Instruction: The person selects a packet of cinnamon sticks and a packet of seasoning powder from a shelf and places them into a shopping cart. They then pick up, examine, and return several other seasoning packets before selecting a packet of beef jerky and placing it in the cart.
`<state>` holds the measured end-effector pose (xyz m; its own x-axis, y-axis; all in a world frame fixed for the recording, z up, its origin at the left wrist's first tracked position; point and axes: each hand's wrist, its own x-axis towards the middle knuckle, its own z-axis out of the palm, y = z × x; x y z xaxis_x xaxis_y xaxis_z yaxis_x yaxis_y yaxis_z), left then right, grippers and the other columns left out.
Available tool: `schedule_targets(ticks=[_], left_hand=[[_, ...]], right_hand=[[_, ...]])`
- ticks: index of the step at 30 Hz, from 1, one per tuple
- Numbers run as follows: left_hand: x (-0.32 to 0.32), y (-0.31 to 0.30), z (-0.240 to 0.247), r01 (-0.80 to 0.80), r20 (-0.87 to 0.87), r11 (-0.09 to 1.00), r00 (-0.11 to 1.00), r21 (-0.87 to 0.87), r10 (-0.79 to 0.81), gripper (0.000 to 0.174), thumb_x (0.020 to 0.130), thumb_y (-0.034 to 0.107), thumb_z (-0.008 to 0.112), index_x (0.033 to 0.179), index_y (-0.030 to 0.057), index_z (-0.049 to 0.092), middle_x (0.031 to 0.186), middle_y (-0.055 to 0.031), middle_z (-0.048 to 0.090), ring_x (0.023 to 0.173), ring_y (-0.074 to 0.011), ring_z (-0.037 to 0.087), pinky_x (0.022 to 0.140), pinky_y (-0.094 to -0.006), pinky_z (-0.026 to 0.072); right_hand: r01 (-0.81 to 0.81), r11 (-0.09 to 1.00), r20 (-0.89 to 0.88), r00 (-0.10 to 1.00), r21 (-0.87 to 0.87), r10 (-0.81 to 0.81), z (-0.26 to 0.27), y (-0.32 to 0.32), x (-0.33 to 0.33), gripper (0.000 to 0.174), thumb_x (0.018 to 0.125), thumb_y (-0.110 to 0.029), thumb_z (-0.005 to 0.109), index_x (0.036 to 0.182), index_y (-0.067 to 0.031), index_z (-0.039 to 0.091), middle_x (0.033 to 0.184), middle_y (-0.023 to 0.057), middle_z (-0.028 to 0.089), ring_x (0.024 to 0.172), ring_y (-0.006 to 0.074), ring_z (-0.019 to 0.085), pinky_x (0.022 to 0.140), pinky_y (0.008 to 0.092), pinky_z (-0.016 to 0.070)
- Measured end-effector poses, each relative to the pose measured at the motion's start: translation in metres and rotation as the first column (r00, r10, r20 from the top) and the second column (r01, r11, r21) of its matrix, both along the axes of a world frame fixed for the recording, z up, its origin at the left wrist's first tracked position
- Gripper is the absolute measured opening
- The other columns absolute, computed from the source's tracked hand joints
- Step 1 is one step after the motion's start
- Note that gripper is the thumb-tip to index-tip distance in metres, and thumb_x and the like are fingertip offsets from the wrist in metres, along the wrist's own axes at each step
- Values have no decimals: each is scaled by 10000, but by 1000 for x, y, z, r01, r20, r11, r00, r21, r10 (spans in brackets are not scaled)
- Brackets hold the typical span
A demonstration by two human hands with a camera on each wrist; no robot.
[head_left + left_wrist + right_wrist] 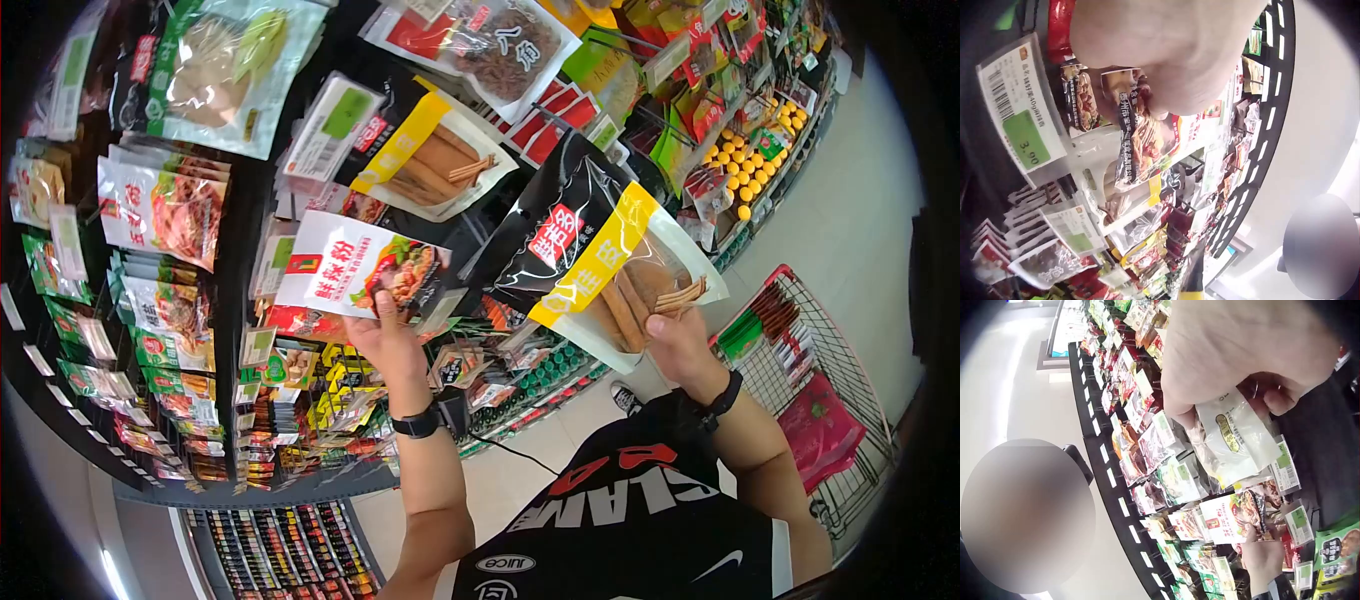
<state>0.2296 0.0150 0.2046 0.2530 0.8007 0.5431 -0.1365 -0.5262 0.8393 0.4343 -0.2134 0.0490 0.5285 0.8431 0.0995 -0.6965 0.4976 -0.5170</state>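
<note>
My right hand (685,345) pinches the lower corner of a cinnamon stick bag (612,270), its thumb on the front. The bag has a black top, a yellow band and a clear window showing brown sticks. My left hand (390,345) grips a white seasoning packet (335,262) with a picture of a meat dish, thumb lying across its front. In the right wrist view the same packet (1232,517) is in the left hand (1263,556), lower in that view. The left wrist view shows the packet's dark printed edge below the left hand (1166,50).
Another cinnamon bag (435,160) hangs on the rack just behind the two packets. Price tags (333,125) stick out among rows of hanging seasoning packets (165,210). A wire shopping cart (850,400) holding a pink bag (820,425) stands at the right on the pale floor.
</note>
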Motion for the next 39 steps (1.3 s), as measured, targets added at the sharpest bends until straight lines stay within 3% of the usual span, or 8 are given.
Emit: schedule_targets(ticks=[8,14,18,21,25,29,32,39], left_hand=[[4,6,2,-43,-33,998,999,-39,41,389,980,37,646,1332,-26,493,1286,-146,648,1150,-202,648,1021,-368,506],[5,0,0,-127,-56,992,990,-6,126,402,970,46,664,1325,-20,487,1274,-147,649,1145,-212,648,1028,-383,500],[4,6,-9,-128,-64,992,990,24,129,422,967,64,675,1330,-3,470,1287,-140,629,1141,-213,641,1022,-391,503],[8,6,-6,-134,-61,990,989,31,136,440,976,76,667,1351,0,449,1305,-139,613,1146,-214,635,1019,-391,505],[8,11,-7,-142,-114,988,982,65,148,445,986,96,656,1363,1,440,1290,-140,614,1158,-220,624,1015,-399,513],[6,6,-4,-266,-154,961,949,81,276,518,986,128,669,1408,8,393,1344,-154,571,1178,-245,615,1018,-432,516],[1,5,-3,-220,-130,971,964,96,232,564,988,139,667,1439,14,352,1368,-165,550,1193,-254,608,1018,-443,519],[-2,2,2,-245,-120,964,959,103,257,516,999,125,639,1434,44,372,1389,-137,541,1214,-252,593,1022,-437,508]], right_hand=[[-104,990,15,994,-94,106,-31,17,6,716,865,-226,749,1444,53,432,1406,144,567,1271,223,562,1100,378,435],[-108,993,8,994,-52,108,-34,27,15,758,862,-228,760,1463,55,396,1443,146,534,1299,221,539,1115,380,422],[-131,976,22,990,-175,136,-54,23,19,831,848,-245,776,1496,43,343,1463,140,512,1320,234,524,1136,388,400],[-61,984,-7,998,-167,61,-57,17,19,847,843,-278,786,1496,37,348,1449,137,521,1314,238,527,1136,391,399],[-145,963,-17,989,-226,145,-78,19,19,852,840,-302,788,1493,33,356,1456,137,507,1332,231,499,1133,388,396],[-106,969,-11,994,-224,106,-80,23,14,829,832,-257,795,1481,35,370,1434,133,521,1323,227,504,1126,388,402],[-243,943,-51,970,-226,238,-71,24,17,837,823,-224,793,1489,29,354,1448,134,504,1333,225,490,1137,390,386],[-198,965,46,977,-171,208,-67,25,16,835,809,-165,776,1495,29,343,1473,135,482,1359,229,464,1159,396,349]])
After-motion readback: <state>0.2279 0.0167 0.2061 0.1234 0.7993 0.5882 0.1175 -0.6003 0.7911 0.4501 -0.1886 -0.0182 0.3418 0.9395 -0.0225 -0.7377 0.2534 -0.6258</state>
